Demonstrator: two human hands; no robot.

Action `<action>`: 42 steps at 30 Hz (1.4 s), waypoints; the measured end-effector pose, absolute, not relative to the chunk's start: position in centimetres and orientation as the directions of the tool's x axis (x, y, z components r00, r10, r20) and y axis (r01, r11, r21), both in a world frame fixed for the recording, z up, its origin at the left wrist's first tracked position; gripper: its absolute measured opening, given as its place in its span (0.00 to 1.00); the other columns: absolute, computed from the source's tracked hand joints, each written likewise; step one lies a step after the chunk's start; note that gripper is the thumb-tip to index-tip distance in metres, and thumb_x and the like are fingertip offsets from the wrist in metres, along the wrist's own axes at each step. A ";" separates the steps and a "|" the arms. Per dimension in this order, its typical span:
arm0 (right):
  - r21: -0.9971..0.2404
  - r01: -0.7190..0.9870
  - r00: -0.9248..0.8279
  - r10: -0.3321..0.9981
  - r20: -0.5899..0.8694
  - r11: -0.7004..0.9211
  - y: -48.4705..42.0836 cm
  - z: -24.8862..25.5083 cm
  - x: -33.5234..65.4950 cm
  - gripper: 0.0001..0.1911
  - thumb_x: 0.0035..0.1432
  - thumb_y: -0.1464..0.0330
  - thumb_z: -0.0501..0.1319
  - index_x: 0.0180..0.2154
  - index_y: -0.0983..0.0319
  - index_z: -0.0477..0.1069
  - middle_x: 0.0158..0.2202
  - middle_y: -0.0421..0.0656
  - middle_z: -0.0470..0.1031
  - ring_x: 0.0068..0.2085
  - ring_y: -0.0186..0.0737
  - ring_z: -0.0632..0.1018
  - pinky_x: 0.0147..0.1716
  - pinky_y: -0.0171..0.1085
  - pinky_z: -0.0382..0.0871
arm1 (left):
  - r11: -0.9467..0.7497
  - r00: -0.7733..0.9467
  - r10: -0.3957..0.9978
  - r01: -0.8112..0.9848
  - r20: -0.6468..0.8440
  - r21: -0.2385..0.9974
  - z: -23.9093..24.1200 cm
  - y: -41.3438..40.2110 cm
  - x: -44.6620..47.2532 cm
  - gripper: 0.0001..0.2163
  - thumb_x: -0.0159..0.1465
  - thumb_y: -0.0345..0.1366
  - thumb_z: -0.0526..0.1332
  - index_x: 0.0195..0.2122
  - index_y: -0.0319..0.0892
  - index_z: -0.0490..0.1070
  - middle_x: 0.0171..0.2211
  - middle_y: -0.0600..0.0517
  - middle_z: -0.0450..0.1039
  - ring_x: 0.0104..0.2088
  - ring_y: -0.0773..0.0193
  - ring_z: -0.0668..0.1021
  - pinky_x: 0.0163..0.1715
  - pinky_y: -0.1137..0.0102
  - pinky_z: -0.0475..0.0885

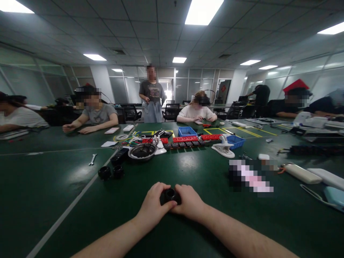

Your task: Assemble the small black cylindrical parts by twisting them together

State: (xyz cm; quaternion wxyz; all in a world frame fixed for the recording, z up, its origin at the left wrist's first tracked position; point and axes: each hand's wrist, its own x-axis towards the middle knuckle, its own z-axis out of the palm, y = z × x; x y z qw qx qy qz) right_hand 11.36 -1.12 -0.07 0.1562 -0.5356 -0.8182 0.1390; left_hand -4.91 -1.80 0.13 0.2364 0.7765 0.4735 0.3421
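Observation:
Between my two hands is a black ring-shaped part (170, 194) with a round hole in its top, low over the green table. My left hand (156, 202) curls round its left side, the thumb along the near edge. From the right, my right hand (189, 201) wraps the other side, fingertips close to those of the left. The underside of the part is hidden by my hands. Two similar black round parts (104, 173) stand side by side to the left, farther up the table.
A wrench (92, 159) lies at the left. Farther back are a round metal-rimmed dish (142, 151), red power strips (185, 138), blue baskets (187, 131) and a white clip stand (223, 147). A cream power bank (302, 173) lies right. Several people sit or stand around the table.

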 end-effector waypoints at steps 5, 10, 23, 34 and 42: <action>-0.356 0.814 -0.412 0.888 0.203 0.459 -1.6 -0.1 11.3 0.25 0.40 0.52 0.63 0.36 0.62 0.65 0.34 0.45 0.69 0.35 0.44 0.69 0.35 0.40 0.59 | -0.470 0.360 0.879 0.539 0.313 0.699 0.2 -1.8 -5.1 0.14 0.52 0.35 0.62 0.40 0.44 0.67 0.37 0.50 0.68 0.41 0.56 0.70 0.41 0.63 0.65; -0.495 0.668 -0.556 0.815 0.163 0.555 -0.7 -0.1 12.5 0.26 0.42 0.58 0.65 0.43 0.61 0.64 0.39 0.44 0.67 0.39 0.43 0.68 0.39 0.39 0.61 | -0.516 0.431 0.844 0.487 0.320 0.704 0.7 -1.7 -5.4 0.15 0.54 0.34 0.60 0.44 0.47 0.67 0.39 0.50 0.69 0.42 0.56 0.70 0.43 0.63 0.66; -0.379 0.795 -0.437 0.881 0.182 0.473 -1.0 -0.1 11.6 0.19 0.40 0.56 0.64 0.28 0.64 0.64 0.29 0.40 0.67 0.29 0.36 0.67 0.27 0.34 0.57 | -0.456 0.338 0.888 0.566 0.311 0.687 0.1 -2.0 -5.0 0.14 0.50 0.35 0.64 0.37 0.42 0.67 0.36 0.50 0.67 0.39 0.56 0.70 0.39 0.64 0.66; -0.566 0.594 -0.620 0.773 0.131 0.572 0.0 0.2 13.1 0.14 0.44 0.66 0.64 0.35 0.62 0.67 0.34 0.40 0.68 0.36 0.38 0.69 0.35 0.35 0.61 | -0.499 0.406 0.858 0.509 0.315 0.701 0.5 -1.9 -5.3 0.15 0.54 0.33 0.60 0.44 0.46 0.66 0.43 0.49 0.68 0.45 0.57 0.69 0.46 0.62 0.64; -0.518 0.740 -0.443 0.891 0.104 0.428 -0.2 -0.5 11.9 0.20 0.37 0.59 0.67 0.30 0.63 0.64 0.28 0.39 0.67 0.28 0.35 0.68 0.24 0.31 0.57 | -0.444 0.331 0.895 0.582 0.300 0.681 0.2 -1.9 -5.1 0.14 0.50 0.36 0.63 0.39 0.42 0.67 0.37 0.50 0.68 0.40 0.56 0.71 0.39 0.63 0.67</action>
